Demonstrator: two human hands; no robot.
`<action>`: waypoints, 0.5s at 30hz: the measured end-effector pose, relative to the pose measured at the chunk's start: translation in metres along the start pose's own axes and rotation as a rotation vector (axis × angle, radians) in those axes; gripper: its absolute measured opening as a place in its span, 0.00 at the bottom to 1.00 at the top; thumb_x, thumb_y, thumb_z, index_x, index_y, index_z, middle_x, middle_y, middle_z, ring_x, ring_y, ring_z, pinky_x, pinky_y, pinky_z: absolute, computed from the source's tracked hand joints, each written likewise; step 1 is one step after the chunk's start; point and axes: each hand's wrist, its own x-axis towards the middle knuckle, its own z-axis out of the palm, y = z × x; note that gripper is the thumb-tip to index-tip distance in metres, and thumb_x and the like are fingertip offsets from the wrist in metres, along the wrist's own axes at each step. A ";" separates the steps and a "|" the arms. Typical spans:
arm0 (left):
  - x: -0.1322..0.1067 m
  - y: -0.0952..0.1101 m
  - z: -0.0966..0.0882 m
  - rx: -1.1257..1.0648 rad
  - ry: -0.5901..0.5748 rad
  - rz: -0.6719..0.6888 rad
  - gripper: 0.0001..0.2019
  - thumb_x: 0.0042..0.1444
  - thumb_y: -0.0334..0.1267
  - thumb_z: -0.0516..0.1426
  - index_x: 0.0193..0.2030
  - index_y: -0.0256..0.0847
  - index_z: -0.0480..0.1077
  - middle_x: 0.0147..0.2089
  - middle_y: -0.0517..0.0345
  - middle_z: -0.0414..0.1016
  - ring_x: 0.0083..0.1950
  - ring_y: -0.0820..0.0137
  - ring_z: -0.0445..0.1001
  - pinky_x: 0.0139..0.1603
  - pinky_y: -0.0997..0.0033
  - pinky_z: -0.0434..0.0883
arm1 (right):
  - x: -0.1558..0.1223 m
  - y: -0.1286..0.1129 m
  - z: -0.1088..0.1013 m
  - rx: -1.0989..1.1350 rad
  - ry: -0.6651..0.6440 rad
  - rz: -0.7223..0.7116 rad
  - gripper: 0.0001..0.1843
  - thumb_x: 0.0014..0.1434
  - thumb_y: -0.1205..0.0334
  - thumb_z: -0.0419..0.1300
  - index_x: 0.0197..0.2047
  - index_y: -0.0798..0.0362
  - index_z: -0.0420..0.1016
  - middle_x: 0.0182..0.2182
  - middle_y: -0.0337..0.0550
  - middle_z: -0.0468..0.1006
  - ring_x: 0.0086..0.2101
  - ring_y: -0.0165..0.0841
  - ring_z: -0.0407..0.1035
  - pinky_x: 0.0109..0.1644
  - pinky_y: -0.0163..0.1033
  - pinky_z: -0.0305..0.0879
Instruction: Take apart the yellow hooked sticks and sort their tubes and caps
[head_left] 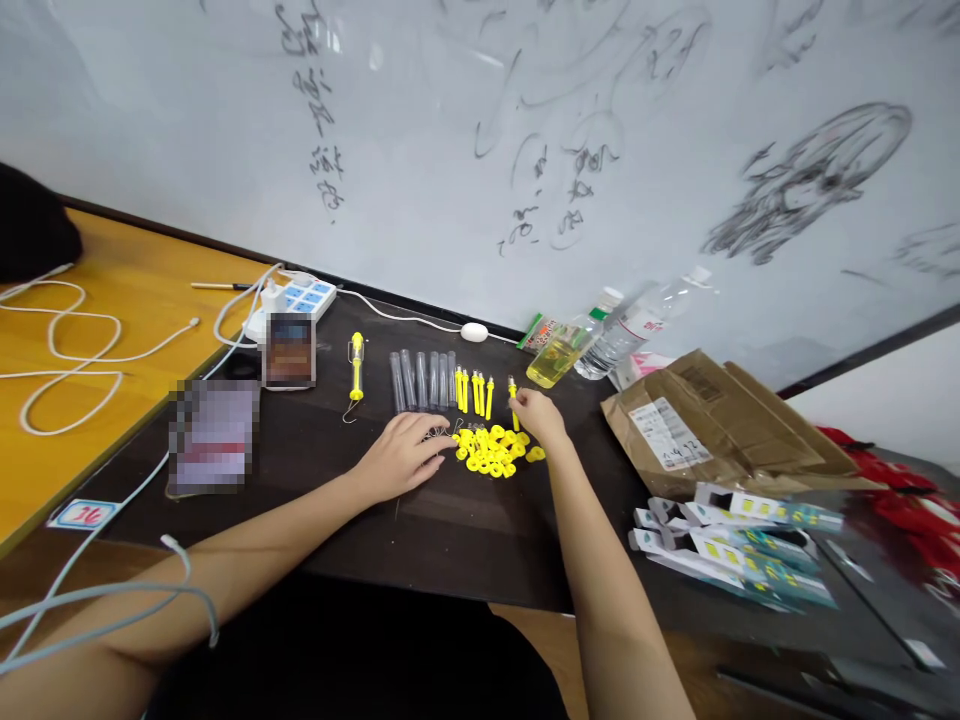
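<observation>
My right hand [537, 414] pinches a slim yellow rod with a metallic tip [513, 388], held upright behind a pile of small yellow caps [491, 452]. Fingers spread, my left hand [407, 456] rests on the dark table beside that pile, close to some thin wire hooks [441, 432]. Several clear plastic tubes [421, 380] lie side by side beyond it. To their right are several more yellow rods [475, 390]. An assembled spring scale [357, 368], with yellow ends and a hook, lies to the left of the tubes.
A power strip [307, 298], a phone-like device [289, 350] and white cables lie left. A bottle of yellow liquid [562, 350], a clear water bottle [619, 335], a brown parcel [720, 425] and several flattened boxes [742, 545] occupy the right. A whiteboard [420, 150] stands behind.
</observation>
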 end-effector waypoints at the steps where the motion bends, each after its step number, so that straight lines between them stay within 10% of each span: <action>1: 0.000 0.000 -0.001 0.006 -0.004 -0.003 0.14 0.60 0.33 0.51 0.51 0.44 0.69 0.55 0.50 0.68 0.55 0.63 0.66 0.56 0.57 0.63 | 0.005 -0.003 0.002 -0.024 -0.029 0.001 0.11 0.57 0.58 0.53 0.28 0.53 0.70 0.29 0.46 0.76 0.31 0.33 0.69 0.30 0.33 0.52; 7: 0.002 -0.007 -0.012 0.092 0.048 -0.082 0.14 0.60 0.33 0.51 0.51 0.45 0.68 0.53 0.52 0.69 0.55 0.64 0.66 0.60 0.54 0.59 | 0.011 -0.014 0.010 -0.019 -0.050 0.012 0.15 0.59 0.53 0.51 0.32 0.53 0.74 0.33 0.48 0.78 0.34 0.36 0.72 0.31 0.34 0.56; 15: -0.011 -0.051 -0.063 0.330 0.170 -0.520 0.16 0.59 0.40 0.51 0.53 0.44 0.67 0.58 0.48 0.65 0.60 0.58 0.62 0.63 0.49 0.52 | -0.011 0.008 0.015 0.111 0.009 -0.036 0.14 0.60 0.57 0.50 0.39 0.52 0.76 0.38 0.47 0.79 0.39 0.37 0.72 0.37 0.35 0.60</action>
